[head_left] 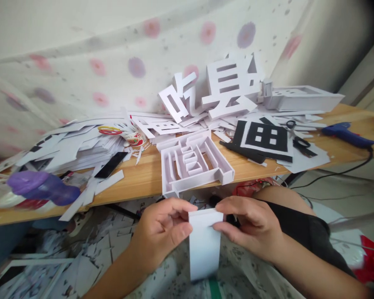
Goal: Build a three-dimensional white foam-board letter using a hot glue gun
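My left hand (165, 224) pinches the upper left edge of a white foam board strip (205, 247) between thumb and fingers. At its upper right edge, my right hand (252, 226) is closed on the same strip. The strip hangs upright over my lap, in front of the table edge. Its top looks thick; whether it is folded or layered I cannot tell. Just beyond my hands, a hollow white letter frame (202, 178) with thin inner walls lies on the table.
White built characters (229, 83) stand at the back. On the right are a black cut-out sheet (266, 137), scissors (291, 126) and a blue glue gun (345, 133) with a cord. A phone (112, 164), a purple bottle (43, 187) and piled scraps (81, 145) occupy the left.
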### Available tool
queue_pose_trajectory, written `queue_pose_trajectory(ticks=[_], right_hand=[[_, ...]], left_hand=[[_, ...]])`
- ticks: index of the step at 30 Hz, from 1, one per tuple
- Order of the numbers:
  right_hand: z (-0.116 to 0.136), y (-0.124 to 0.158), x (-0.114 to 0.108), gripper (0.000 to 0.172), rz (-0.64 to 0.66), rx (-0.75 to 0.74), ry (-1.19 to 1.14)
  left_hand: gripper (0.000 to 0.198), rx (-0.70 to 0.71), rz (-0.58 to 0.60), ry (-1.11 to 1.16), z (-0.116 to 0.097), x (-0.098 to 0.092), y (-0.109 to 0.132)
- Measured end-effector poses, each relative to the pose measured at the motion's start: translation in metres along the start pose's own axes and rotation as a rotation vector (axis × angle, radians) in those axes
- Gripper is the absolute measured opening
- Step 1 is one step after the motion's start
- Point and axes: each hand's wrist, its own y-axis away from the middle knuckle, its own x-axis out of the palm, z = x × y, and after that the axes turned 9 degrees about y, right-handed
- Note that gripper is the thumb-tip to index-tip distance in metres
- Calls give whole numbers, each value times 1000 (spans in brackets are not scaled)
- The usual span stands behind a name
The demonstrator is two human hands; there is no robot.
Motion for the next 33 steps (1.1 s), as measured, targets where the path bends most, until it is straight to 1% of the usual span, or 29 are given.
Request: queue_pose_trajectory(ticks=[2,5,8,12,20,22,26,28,33], right_hand=[[1,0,0,17,1,2,-14],[1,-1,1,18,-7,-11,-32],[1,-2,2,19,-18,-16,-43],[1,-1,5,20,-19,2,-57],[0,2,7,23,-27,-26,-17],[-1,2,6,21,-20,-33,-2],[-2,2,7,19,-17,-33,13],[-2,3,8,18,-22,-33,8],[1,6,11,18,-34,13,16]], left_hand=[[17,-29,16,20,4,-5,-2],[20,-22,38,86,15,-11,-6],[26,5,64,167,24,-13,-11],[27,39,69,189,29,-11,-14],[32,90,25,72,32,-14,-12],[27,125,22,73,33,-13,-12],[16,232,56,42,35,-13,-12],[13,270,60,18,35,-13,-11],[21,253,-2,-31,36,-14,-10]])
